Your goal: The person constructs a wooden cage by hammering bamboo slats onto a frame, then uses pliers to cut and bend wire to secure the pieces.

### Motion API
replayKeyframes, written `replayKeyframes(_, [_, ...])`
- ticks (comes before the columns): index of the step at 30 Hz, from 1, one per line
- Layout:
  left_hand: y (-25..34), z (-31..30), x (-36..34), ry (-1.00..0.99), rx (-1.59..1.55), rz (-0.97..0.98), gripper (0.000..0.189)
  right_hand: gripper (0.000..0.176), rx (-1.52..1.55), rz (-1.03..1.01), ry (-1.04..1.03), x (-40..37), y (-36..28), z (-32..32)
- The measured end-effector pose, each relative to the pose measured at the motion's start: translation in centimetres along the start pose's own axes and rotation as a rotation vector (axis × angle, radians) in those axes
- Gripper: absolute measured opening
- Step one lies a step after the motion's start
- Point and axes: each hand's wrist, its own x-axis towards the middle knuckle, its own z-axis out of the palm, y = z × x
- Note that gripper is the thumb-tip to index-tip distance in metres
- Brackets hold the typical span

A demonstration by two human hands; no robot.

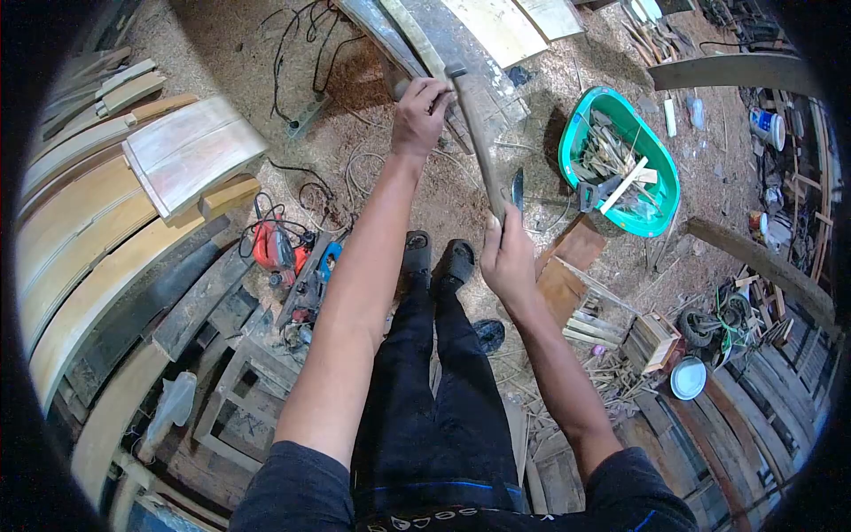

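Note:
My right hand (508, 248) is wrapped round the lower end of a long wooden-handled hammer (479, 142), whose small dark head points away from me. Beside that hand, a dark narrow blade (518, 188) shows. My left hand (420, 111) has its fingers curled together at the near end of a pale wood strip (415, 37); what they pinch is hidden. The strip lies along a worn workbench (479, 80), and the hammer head overlaps its end in this view.
A green tub (673, 186) of wood scraps stands at the right. Left of my legs are a red power tool (269, 244) and stacked curved boards (97, 226). Black cables (282, 75) trail over the sawdust-covered floor. A white bucket (688, 379) is lower right.

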Motion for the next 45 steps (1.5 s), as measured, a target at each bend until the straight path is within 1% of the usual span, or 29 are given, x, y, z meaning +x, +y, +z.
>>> replayKeyframes(2, [-0.1, -0.2, 0.1, -0.029, 0.025, -0.029, 0.011, 0.025, -0.086, 0.059, -0.065, 0.4, 0.2, 0.2])
replayKeyframes(3, [-0.2, -0.2, 0.1, -0.046, 0.035, -0.043, 0.012, 0.025, -0.046, 0.064, -0.049, 0.3, -0.2, -0.1])
replayKeyframes(6, [-0.3, -0.2, 0.2, -0.038, 0.045, 0.043, 0.008, 0.024, 0.047, 0.053, 0.015, -0.4, -1.3, -0.6])
replayKeyframes(8, [0.0, -0.6, 0.4, -0.214, 0.076, 0.016, 0.01, 0.023, 0.07, 0.005, 0.104, -0.4, -1.2, -0.6])
replayKeyframes(9, [0.3, -0.9, 0.6, -0.304, 0.092, 0.005, 0.011, 0.023, 0.082, 0.049, 0.111, -0.3, -1.4, -0.8])
replayKeyframes(11, [-0.2, -0.7, 1.8, -0.383, 0.244, 0.281, 0.014, 0.023, 0.107, 0.14, 0.126, -0.2, -1.7, -1.2])
replayKeyframes(12, [-0.3, -0.4, 2.3, -0.421, 0.318, 0.42, 0.016, 0.022, 0.112, 0.153, 0.146, -0.2, -1.2, -1.1])
replayKeyframes(15, [0.8, 0.7, 4.2, -0.417, 0.451, 0.544, 0.026, 0.022, 0.123, 0.196, 0.188, -0.1, 0.0, -1.0])
replayKeyframes(16, [-0.1, 1.1, 5.0, -0.391, 0.403, 0.616, 0.022, 0.022, 0.129, 0.218, 0.189, -0.1, -0.1, -1.1])
replayKeyframes(19, [-0.9, 2.4, 6.5, -0.579, 0.166, 0.494, 0.026, 0.022, 0.131, 0.236, 0.174, -0.6, 0.8, -1.3])
replayKeyframes(23, [-0.8, 3.5, 6.3, -0.442, 0.214, 0.408, 0.031, 0.023, 0.131, 0.24, 0.178, -1.0, 1.5, -1.1])
replayKeyframes(24, [-0.2, 3.7, 6.0, -0.397, 0.162, 0.338, 0.026, 0.024, 0.131, 0.236, 0.18, -0.9, 1.7, -1.0])
replayKeyframes(27, [1.1, 4.2, 5.0, -0.274, 0.236, 0.269, 0.025, 0.025, 0.118, 0.236, 0.177, 0.0, 1.8, -0.9])
replayKeyframes(29, [1.1, 4.6, 5.1, -0.27, 0.232, 0.245, 0.022, 0.025, 0.098, 0.262, 0.161, 0.5, 1.2, -1.3])
replayKeyframes(32, [1.2, 4.7, 5.2, -0.263, 0.17, 0.206, 0.02, 0.024, 0.093, 0.168, 0.249, 1.1, 1.8, -0.7])
replayKeyframes(34, [1.3, 4.5, 5.5, -0.293, 0.114, 0.156, 0.021, 0.023, 0.139, 0.22, 0.204, 1.4, 1.5, -1.0])
replayKeyframes(35, [1.4, 4.4, 5.6, -0.303, 0.123, 0.163, 0.02, 0.023, 0.162, 0.245, 0.18, 1.5, 1.3, -1.2])
replayKeyframes(37, [1.6, 4.1, 5.9, -0.321, 0.142, 0.176, 0.02, 0.023, 0.156, 0.216, 0.185, 1.7, 1.7, -0.9])
replayKeyframes(41, [1.4, 4.5, 5.8, -0.321, 0.157, 0.129, 0.016, 0.023, 0.135, 0.161, 0.22, 2.0, 2.1, -0.5])
replayKeyframes(43, [1.8, 4.5, 5.8, -0.317, 0.197, 0.12, 0.015, 0.023, 0.096, 0.161, 0.201, 2.0, 2.3, -0.8])
replayKeyframes(45, [0.5, 5.0, 5.7, -0.348, 0.153, 0.09, 0.014, 0.024, 0.096, 0.152, 0.197, 2.1, 2.1, -1.2])
